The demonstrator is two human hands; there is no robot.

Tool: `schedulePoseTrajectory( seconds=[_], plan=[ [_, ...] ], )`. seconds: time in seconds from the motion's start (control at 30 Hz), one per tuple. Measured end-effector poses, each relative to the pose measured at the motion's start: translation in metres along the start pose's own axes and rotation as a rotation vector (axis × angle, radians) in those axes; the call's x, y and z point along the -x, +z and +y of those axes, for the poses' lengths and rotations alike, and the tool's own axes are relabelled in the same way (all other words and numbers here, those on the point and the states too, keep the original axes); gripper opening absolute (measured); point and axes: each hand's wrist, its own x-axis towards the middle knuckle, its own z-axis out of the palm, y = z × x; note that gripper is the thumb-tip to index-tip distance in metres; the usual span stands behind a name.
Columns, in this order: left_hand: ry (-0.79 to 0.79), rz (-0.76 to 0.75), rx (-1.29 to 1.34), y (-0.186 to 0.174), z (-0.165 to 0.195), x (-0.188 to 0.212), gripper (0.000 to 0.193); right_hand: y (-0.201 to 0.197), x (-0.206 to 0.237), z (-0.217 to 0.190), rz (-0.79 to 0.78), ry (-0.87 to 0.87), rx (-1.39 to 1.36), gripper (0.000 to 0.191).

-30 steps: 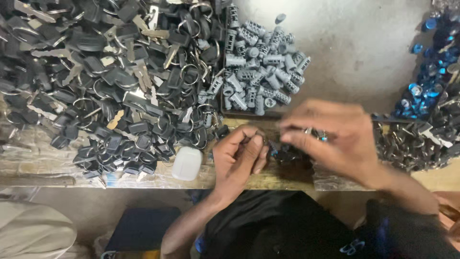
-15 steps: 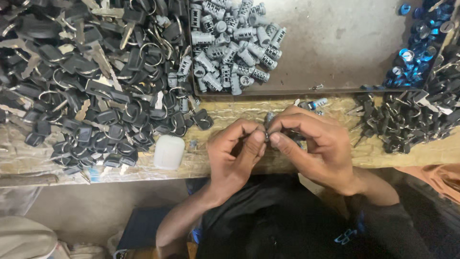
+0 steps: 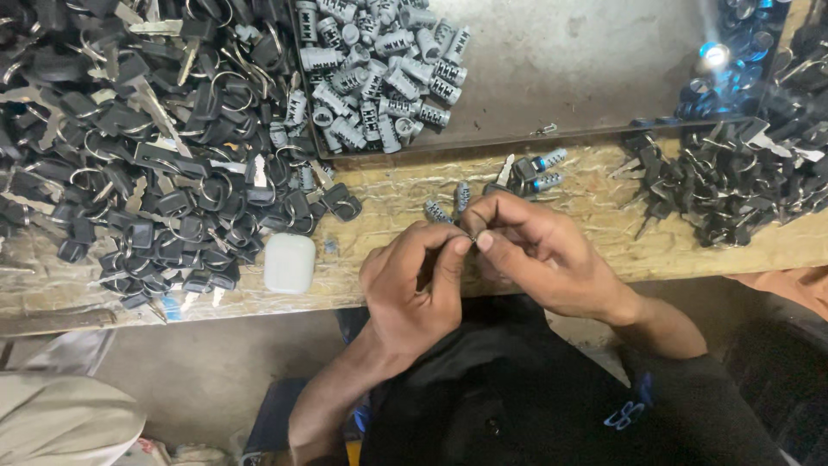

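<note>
My left hand (image 3: 414, 280) and my right hand (image 3: 535, 250) meet at the near edge of a wooden bench (image 3: 561, 207). Their fingertips pinch one small metal part (image 3: 473, 236) between them; it is too small to tell what kind. Just beyond the fingers lie a few grey lock cylinders (image 3: 448, 205) and two with black keys in them (image 3: 536, 168). A heap of grey lock cylinders (image 3: 379, 73) sits at the left end of a metal tray (image 3: 595, 69).
A large pile of black-headed keys on rings (image 3: 147, 147) covers the bench's left side. A white rounded case (image 3: 289, 262) lies near its front edge. Another key pile (image 3: 733, 173) sits at the right, with blue parts (image 3: 733, 52) at the tray's far right.
My right hand has come back from the right and joined the left at the bench edge. The view has shifted, so the piles sit further left and higher.
</note>
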Motion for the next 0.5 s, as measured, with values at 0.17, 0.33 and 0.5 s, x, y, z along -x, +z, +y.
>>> schedulePoseTrajectory(
  seconds=[0.17, 0.33, 0.5],
  plan=[
    [-0.255, -0.083, 0.242, -0.002, 0.0, 0.005, 0.01, -0.001, 0.003, 0.005, -0.004, -0.2, 0.118, 0.011],
    [-0.517, -0.155, 0.658, -0.003, -0.003, 0.006, 0.01, -0.001, 0.003, -0.001, -0.031, -0.343, 0.248, 0.01],
    [-0.458, -0.15, 0.565, -0.004, 0.001, 0.006, 0.012, -0.005, 0.001, -0.014, -0.045, -0.416, 0.441, 0.007]
  ],
)
